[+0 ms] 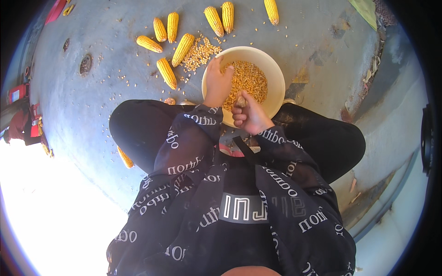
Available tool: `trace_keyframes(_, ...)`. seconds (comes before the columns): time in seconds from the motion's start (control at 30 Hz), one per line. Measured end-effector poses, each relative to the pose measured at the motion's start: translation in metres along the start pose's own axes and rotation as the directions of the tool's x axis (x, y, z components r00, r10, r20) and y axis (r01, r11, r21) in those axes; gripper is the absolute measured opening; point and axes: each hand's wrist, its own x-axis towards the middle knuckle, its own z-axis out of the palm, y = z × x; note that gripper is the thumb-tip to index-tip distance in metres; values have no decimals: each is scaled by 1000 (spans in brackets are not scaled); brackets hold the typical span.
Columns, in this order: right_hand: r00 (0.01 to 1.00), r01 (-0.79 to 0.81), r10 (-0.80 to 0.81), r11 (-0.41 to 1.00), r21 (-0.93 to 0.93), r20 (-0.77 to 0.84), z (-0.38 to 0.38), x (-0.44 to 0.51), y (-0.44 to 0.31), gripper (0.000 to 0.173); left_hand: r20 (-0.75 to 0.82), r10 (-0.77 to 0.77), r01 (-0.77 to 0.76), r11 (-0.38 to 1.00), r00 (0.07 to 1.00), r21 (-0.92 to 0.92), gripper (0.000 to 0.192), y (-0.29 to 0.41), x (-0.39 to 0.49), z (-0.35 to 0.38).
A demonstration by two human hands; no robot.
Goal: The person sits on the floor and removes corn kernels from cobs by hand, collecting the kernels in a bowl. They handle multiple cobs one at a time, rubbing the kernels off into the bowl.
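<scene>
A cream-coloured round basin point(277, 81) stands on the floor between my bent legs, with loose maize kernels point(250, 77) spread over its bottom. My left hand point(220, 81) reaches over the basin's left side, its fingers at the rim and its thumb apart; nothing shows in it. Inside the near part of the basin, my right hand point(249, 114) is closed around a pale, rounded piece, apparently a corncob point(240, 101), whose end shows between thumb and fingers. Left of the basin lie a heap of kernels point(200, 53) and a yellow ear of maize point(182, 49) touching it.
Several more ears of maize point(166, 73) lie on the grey floor beyond and left of the basin, with kernels scattered about. Another ear point(125, 157) is beside my left knee. A person point(17, 127) is at the far left near red containers point(18, 94). Green sheeting point(366, 12) lies at upper right.
</scene>
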Motion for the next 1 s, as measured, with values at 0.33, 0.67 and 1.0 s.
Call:
trace_keyframes(0.33, 453, 800, -829, 216, -560, 329, 45, -57, -76, 42, -85, -152, 145, 986, 985, -86, 50, 0, 46, -15)
trace_keyframes(0.67, 689, 656, -661, 394, -644, 297, 10, -18, -54, 26, -237, -345, 416, 682, 908, 601, 65, -122, 148, -51)
trace_keyframes(1.0, 689, 544, -619, 99, -833, 376, 16, -2, -55, 24, -193, -279, 322, 555, 941, 767, 84, -195, 188, -75)
